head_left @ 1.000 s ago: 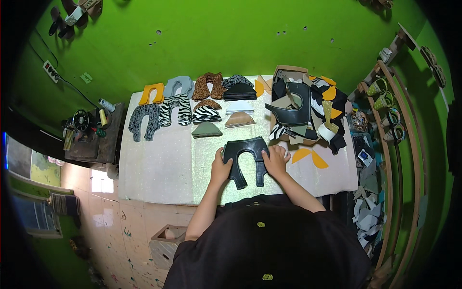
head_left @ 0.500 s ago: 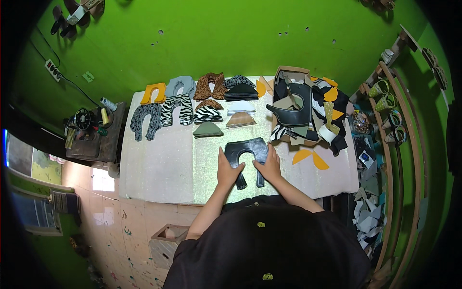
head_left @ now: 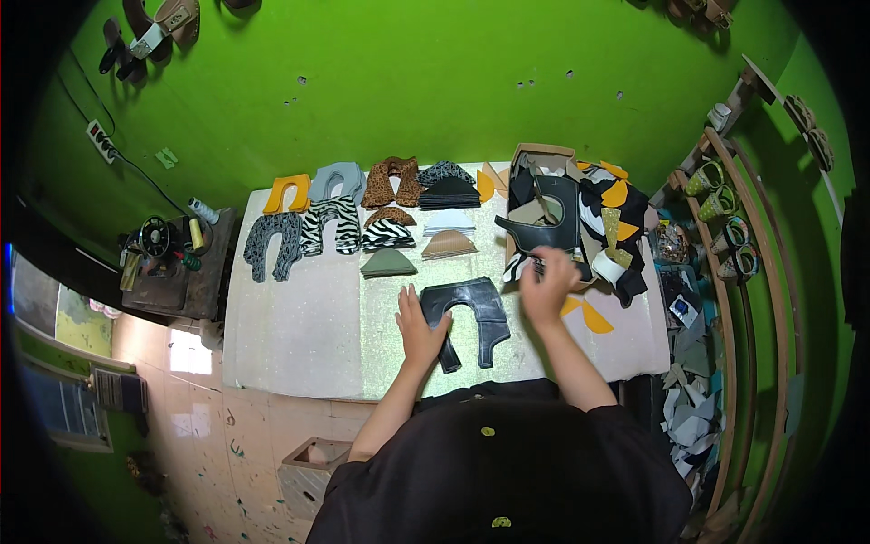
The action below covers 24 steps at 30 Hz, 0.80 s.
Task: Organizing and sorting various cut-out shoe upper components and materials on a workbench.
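Note:
A stack of black U-shaped leather-like pieces (head_left: 464, 295) lies near the front middle of the table, its right leg fanned slightly out of line. My left hand (head_left: 420, 331) rests at the stack's left side with fingers stretched out and the thumb against its inner edge. To the right, my right hand (head_left: 548, 288) is raised off the stack beside the cardboard box (head_left: 544, 150), its fingers curled and a little blurred. Something dark shows between those fingers, but I cannot make it out. A large black cut-out piece (head_left: 557, 238) lies on top of the box.
Stacks of U-shaped and half-round pieces, among them a zebra-print stack (head_left: 332, 227) and a green stack (head_left: 388, 264), line the table's far side. Yellow half-round pieces (head_left: 596, 317) lie at right. A sewing machine (head_left: 156, 238) stands left; a sandal rack (head_left: 725, 204) stands right.
My right hand has let go of the black stack and moved up and right toward the box. My left hand has loosened, and the stack's right leg is now spread.

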Tool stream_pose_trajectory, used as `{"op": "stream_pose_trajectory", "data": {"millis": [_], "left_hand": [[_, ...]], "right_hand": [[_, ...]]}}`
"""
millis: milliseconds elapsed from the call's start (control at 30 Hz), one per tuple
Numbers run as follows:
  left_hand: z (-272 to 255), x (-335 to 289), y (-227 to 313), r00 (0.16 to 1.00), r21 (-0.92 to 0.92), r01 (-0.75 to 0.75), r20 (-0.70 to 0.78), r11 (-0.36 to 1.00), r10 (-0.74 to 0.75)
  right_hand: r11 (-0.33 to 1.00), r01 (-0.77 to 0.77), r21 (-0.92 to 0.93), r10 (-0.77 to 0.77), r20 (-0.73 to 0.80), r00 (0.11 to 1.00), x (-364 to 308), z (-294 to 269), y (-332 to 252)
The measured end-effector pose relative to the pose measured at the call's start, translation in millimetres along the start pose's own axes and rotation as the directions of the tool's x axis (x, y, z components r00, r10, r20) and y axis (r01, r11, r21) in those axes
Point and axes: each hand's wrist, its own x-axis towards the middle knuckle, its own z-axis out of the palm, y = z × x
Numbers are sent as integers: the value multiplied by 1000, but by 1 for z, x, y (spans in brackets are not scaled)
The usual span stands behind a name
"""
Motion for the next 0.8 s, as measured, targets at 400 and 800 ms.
{"op": "stream_pose_trajectory", "data": {"millis": [400,800], "left_hand": [[-24,14,9,980,-152,-93,-188,984,64],[-54,26,33,930,-207,-219,-340,954,139]], "right_hand": [[861,-508,11,486,276,829,45,2,92],[666,-135,734,99,93,991,84,-62,4]]}}
